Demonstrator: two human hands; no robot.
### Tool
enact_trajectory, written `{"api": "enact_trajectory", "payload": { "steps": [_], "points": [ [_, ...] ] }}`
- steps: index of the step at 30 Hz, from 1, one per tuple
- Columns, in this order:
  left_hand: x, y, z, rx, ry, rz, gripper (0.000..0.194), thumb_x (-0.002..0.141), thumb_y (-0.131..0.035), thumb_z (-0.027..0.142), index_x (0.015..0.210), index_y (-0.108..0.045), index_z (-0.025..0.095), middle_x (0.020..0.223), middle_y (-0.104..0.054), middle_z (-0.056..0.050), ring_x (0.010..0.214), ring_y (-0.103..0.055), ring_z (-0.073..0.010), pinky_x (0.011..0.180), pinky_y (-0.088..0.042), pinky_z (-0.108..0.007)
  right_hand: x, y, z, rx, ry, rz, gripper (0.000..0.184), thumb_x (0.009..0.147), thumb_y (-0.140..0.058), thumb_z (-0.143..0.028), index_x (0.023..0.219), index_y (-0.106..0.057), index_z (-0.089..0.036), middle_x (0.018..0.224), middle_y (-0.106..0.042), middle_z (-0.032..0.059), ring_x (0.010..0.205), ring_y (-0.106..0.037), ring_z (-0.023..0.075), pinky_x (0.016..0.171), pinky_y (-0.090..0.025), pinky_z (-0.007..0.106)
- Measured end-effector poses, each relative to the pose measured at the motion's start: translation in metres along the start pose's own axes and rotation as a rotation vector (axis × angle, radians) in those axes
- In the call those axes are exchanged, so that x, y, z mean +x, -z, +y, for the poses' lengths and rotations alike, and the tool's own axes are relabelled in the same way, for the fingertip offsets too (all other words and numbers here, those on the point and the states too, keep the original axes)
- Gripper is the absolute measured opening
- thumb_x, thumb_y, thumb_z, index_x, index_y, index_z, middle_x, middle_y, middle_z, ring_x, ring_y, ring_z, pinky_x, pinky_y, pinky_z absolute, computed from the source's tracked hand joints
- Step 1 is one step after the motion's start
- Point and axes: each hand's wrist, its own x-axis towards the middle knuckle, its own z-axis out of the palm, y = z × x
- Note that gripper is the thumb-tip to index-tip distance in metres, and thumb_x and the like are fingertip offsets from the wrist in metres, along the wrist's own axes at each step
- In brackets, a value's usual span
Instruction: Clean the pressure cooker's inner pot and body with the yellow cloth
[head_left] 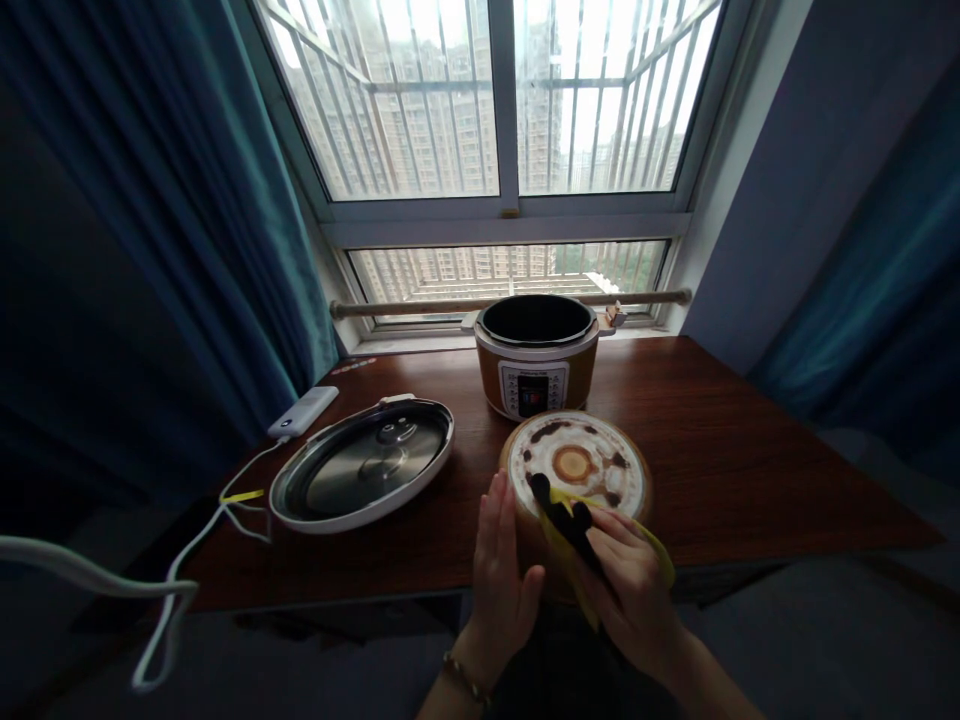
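Observation:
A round pot (625, 448) with a gold-brown side stands bottom up at the table's front edge. Brown and dark stains mark its pale base around a tan central disc. My left hand (501, 560) lies flat against its left side, fingers extended. In my right hand (628, 575) is a bunched yellow cloth (664, 562) with black parts, pressed on the base's near edge. Behind the pot is an electric cooker (491, 375) with a dark open top and a lit control panel. A wide lid (360, 478) lies inner side up to the left.
On the wooden table (720, 440), a white power bank (303, 411) lies at the far left with a white cable (184, 570) hanging off the edge. A barred window (510, 215) rises behind; blue curtains (225, 200) hang at the sides.

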Motion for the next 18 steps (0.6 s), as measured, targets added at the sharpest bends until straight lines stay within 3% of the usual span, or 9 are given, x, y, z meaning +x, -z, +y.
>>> {"api": "enact_trajectory", "payload": {
  "steps": [2,8,12,15,18],
  "points": [
    [-0.002,0.0,-0.005,0.027,0.01,0.017,0.064,0.091,-0.018,0.05,0.143,-0.01,0.015,0.149,-0.018,-0.014,0.137,-0.014,-0.0297,0.109,-0.015,-0.054,0.001,0.008,0.001,0.051,-0.026,-0.051,0.033,0.086,-0.043,-0.021,0.116,-0.055,-0.022,0.112,-0.064,0.0067,0.113,-0.053,0.0216,0.093,-0.044,0.039],
    [-0.007,-0.006,-0.02,0.097,-0.053,-0.125,0.058,0.092,-0.022,0.044,0.143,-0.014,0.017,0.146,-0.027,-0.014,0.136,-0.019,-0.0273,0.108,-0.021,-0.052,0.004,0.017,0.021,-0.068,-0.079,-0.121,0.035,0.086,-0.044,-0.022,0.119,-0.056,-0.02,0.119,-0.06,0.0076,0.117,-0.05,0.0229,0.1,-0.039,0.041],
    [-0.008,-0.008,-0.023,0.105,-0.067,-0.091,0.055,0.093,-0.026,0.038,0.142,-0.017,0.016,0.145,-0.029,-0.013,0.136,-0.02,-0.026,0.108,-0.025,-0.049,0.025,0.029,0.058,-0.166,-0.245,-0.131,0.036,0.088,-0.041,-0.028,0.122,-0.055,-0.022,0.124,-0.056,0.0073,0.119,-0.047,0.0233,0.1,-0.038,0.041],
    [-0.007,-0.008,-0.022,0.119,-0.079,-0.067,0.054,0.092,-0.028,0.035,0.141,-0.021,0.014,0.144,-0.031,-0.014,0.136,-0.021,-0.0252,0.107,-0.028,-0.047,0.052,0.036,0.09,-0.147,-0.375,-0.151,0.037,0.09,-0.038,-0.034,0.121,-0.055,-0.023,0.12,-0.059,0.0078,0.113,-0.053,0.0249,0.093,-0.043,0.039],
    [-0.007,-0.007,-0.022,0.135,-0.082,-0.077,0.053,0.092,-0.028,0.031,0.141,-0.02,0.014,0.144,-0.031,-0.014,0.136,-0.02,-0.025,0.107,-0.027,-0.048,0.076,0.031,0.114,0.002,-0.367,-0.191,0.038,0.09,-0.037,-0.035,0.12,-0.056,-0.022,0.114,-0.063,0.0068,0.105,-0.059,0.0246,0.09,-0.045,0.036]
  ]
}}
